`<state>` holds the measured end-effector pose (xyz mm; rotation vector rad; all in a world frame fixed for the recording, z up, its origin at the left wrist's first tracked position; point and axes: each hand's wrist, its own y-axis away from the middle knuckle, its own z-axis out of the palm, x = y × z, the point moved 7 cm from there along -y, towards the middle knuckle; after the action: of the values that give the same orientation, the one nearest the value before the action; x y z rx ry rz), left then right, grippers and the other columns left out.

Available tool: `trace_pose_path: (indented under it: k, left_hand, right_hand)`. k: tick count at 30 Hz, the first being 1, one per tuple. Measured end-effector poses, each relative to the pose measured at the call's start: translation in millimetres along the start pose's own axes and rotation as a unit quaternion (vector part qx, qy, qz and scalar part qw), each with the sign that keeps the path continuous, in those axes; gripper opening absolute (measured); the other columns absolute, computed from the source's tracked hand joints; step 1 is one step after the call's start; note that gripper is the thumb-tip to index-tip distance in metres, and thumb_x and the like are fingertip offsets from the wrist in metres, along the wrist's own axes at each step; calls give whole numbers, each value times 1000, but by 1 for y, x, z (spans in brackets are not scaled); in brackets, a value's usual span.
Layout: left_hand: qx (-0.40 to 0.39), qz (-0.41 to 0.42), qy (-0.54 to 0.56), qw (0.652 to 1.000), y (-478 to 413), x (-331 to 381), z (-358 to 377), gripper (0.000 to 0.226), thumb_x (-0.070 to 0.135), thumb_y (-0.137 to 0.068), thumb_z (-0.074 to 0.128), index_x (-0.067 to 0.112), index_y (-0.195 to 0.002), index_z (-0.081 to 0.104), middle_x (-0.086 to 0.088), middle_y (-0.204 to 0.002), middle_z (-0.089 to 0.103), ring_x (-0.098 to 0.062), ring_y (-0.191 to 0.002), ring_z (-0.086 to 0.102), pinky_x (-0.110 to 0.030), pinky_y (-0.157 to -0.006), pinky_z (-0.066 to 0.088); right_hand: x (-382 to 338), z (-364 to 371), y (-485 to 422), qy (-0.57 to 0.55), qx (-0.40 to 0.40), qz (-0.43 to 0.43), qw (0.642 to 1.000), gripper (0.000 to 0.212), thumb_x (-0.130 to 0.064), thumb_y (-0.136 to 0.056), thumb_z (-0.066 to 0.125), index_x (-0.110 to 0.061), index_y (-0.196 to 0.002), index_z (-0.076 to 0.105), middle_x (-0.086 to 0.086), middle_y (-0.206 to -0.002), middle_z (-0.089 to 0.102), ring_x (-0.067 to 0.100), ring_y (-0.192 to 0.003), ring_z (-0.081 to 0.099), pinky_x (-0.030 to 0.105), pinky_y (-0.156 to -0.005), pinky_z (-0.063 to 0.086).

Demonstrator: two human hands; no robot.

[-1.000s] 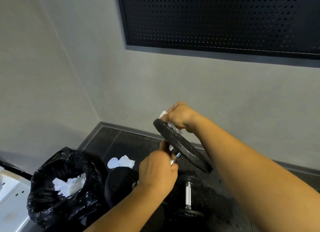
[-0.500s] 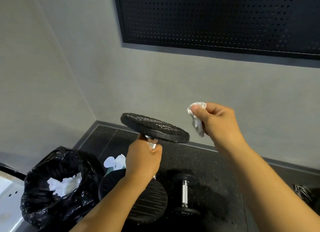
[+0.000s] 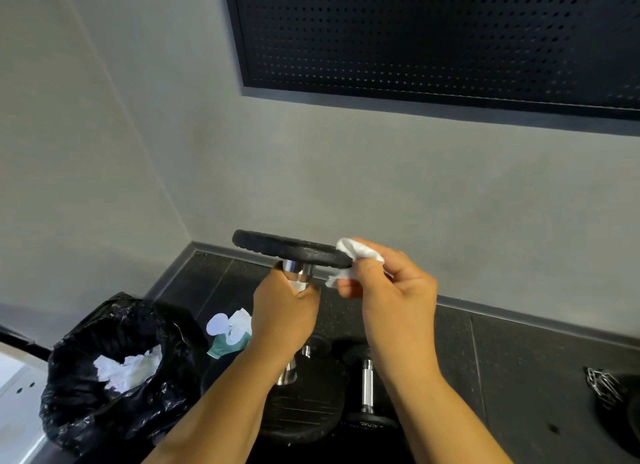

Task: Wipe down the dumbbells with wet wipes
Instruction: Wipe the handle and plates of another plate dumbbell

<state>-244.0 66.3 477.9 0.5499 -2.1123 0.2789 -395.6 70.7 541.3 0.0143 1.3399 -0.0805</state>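
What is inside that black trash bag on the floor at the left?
The black bag holds crumpled white wipes near its mouth. Anything beneath them is hidden by the wipes and the bag's dark folds.

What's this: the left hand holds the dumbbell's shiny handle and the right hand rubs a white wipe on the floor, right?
Wrong spot. The head view shows the right hand pinching the wet wipe on the rim of the dumbbell's top plate. The left hand does grip the handle.
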Motion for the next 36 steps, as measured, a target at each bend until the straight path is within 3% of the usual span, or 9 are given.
trace_pose_path:
  k: [4,9,13,19,24,27,31,33,36]
  left_hand:
    - [-29,-23,56,998,4,-7,9,15,13,-87,60,6,-75,57,-2,-59,54,-9,-47,49,-9,-37,35]
    - [-58,-54,102,992,8,-8,14,26,9,-84,59,16,-63,46,1,-52,46,-8,-41,42,-17,-40,34]
    - [-81,-50,120,988,10,1,11,29,5,-83,56,15,-59,42,5,-47,40,-5,-37,37,-16,-38,33]
    - [-161,-53,184,968,13,10,10,34,-3,-80,49,15,-55,35,6,-43,34,-7,-37,29,-19,-41,28]
    - [-206,-32,167,964,21,14,10,36,-3,-80,47,17,-53,33,3,-47,32,-9,-39,28,-21,-42,29]
    - [-189,-13,142,972,22,14,8,33,0,-81,50,14,-54,37,7,-43,34,-7,-38,33,-19,-41,33]
    - [-170,-7,124,978,14,7,7,30,2,-81,53,13,-55,43,5,-45,39,-9,-41,36,-24,-46,36]
    - [-167,-11,118,979,11,3,7,33,2,-81,54,16,-53,42,6,-45,39,-8,-41,35,-26,-47,34]
    - [-165,-13,118,979,10,1,7,42,0,-80,54,22,-48,38,9,-40,36,-6,-37,32,-23,-44,31]
  right_hand:
    - [6,-8,-1,-20,20,17,999,30,5,-89,50,-9,-84,76,15,-85,71,15,-54,59,17,-56,50]
    - [12,-21,-10,-20,30,59,998,33,6,-89,45,-8,-80,73,0,-55,64,8,-45,53,14,-48,46]
    - [20,-25,-27,-38,16,101,994,33,7,-87,42,-6,-77,70,9,-55,64,11,-42,57,14,-44,43]
    - [41,-26,-60,-31,-31,161,986,33,9,-81,38,-2,-73,68,15,-61,54,10,-37,42,23,-44,33]
    - [61,-17,-77,37,-122,189,974,36,3,-85,46,-11,-71,76,16,-82,66,23,-66,51,32,-61,40]
    - [51,-16,-84,127,-158,154,967,25,6,-86,49,-7,-84,71,13,-75,63,19,-62,51,23,-54,43]
    - [0,-22,-87,211,-179,21,961,11,7,-85,59,-3,-90,62,13,-68,55,6,-52,50,11,-51,39]
    - [-24,-17,-77,215,-233,-26,948,5,0,-86,63,4,-88,62,21,-66,57,18,-55,51,19,-59,42]
    - [-41,-1,-48,202,-343,-48,916,17,-12,-86,63,4,-85,64,15,-56,58,23,-47,49,32,-51,44]
